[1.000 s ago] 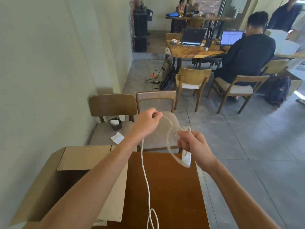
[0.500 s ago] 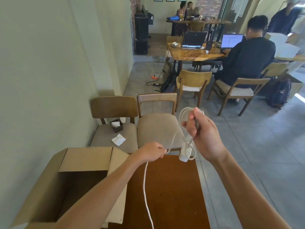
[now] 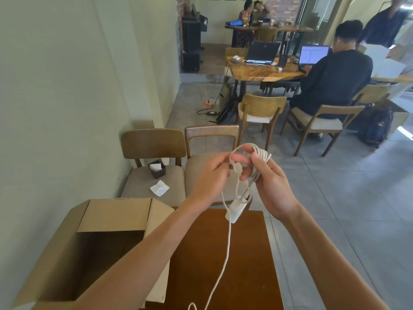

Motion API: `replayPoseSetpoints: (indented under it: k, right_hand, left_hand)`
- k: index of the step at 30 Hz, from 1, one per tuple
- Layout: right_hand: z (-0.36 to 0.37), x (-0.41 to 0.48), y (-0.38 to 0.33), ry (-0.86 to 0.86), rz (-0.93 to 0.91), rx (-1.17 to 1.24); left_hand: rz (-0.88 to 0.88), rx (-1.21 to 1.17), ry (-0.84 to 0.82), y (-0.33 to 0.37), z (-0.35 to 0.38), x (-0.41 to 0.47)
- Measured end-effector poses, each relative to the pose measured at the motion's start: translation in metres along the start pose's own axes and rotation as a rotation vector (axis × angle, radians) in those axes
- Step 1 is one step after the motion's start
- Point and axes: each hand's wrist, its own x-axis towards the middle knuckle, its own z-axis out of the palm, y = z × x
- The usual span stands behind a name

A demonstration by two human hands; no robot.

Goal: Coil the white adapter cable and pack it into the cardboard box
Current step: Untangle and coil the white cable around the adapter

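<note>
box point(image 3: 111, 222): on table's left edge, against the wall, left of both forearms
table point(image 3: 241, 265): below the hands
hands: left hand point(image 3: 212, 175) beside right hand point(image 3: 272, 186), above table's far edge
cable point(image 3: 259, 157): loops around right hand, tail hanging down over table
chairs point(image 3: 154, 166): two, side by side, behind table

My right hand point(image 3: 271, 184) grips looped white adapter cable point(image 3: 260, 157); my left hand point(image 3: 212, 175) pinches a strand. Loose cable hangs over brown wooden bench point(image 3: 245, 265). Open cardboard box point(image 3: 89, 242) left.
</note>
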Motion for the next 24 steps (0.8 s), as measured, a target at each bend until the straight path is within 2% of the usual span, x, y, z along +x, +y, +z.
replayPoseSetpoints:
  k: [3, 5, 8, 11, 13, 20, 24]
  right_hand:
    - [0.001, 0.003, -0.001, 0.026, -0.016, -0.051]
    - [0.001, 0.003, 0.0, 0.041, -0.013, -0.116]
    - [-0.002, 0.003, 0.006, 0.114, 0.038, -0.141]
    - [-0.005, 0.003, 0.009, 0.154, 0.076, -0.196]
    - [-0.006, 0.003, 0.009, 0.114, 0.116, -0.161]
    - [-0.019, -0.002, 0.007, -0.077, 0.132, 0.025]
    - [-0.024, 0.0, 0.001, -0.046, 0.14, 0.537]
  left_hand:
    - [-0.011, -0.171, -0.05, 0.005, -0.005, 0.004]
    - [-0.035, -0.199, -0.018, 0.006, -0.004, 0.008]
    - [-0.018, 0.031, 0.085, 0.003, -0.004, 0.015]
    - [0.178, 0.229, 0.134, -0.002, -0.009, 0.019]
    - [0.184, 0.16, 0.078, -0.004, -0.017, 0.022]
    - [-0.117, -0.348, -0.229, -0.002, -0.018, 0.021]
    - [-0.197, -0.567, -0.462, 0.004, -0.028, 0.019]
